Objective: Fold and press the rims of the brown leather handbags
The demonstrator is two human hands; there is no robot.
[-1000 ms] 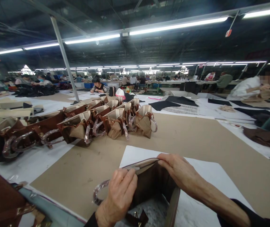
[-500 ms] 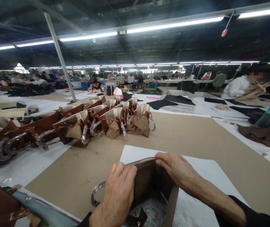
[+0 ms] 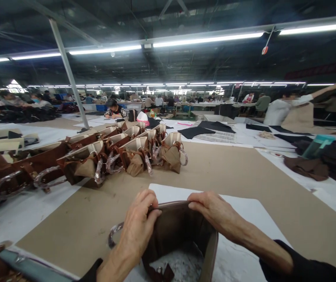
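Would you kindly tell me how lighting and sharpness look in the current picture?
Head view, above: tubes glare against a dark roof; head view, below: the bag's inner walls look dim, the left hand and right hand fairly clear; head view, far off: workers look small and soft.

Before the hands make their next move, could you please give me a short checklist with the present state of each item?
1. Left hand gripping the far rim of the bag: ok, near its left end.
2. Right hand gripping the same rim: ok, near its right end.
3. Bag's mouth open: ok, its inside shows.
4. Plastic-wrapped handle outside the mouth: ok, left of the left hand.
5. Bag's base flat on the white sheet: cannot tell, its underside is hidden.
6. Grouped bags apart from both hands: ok.
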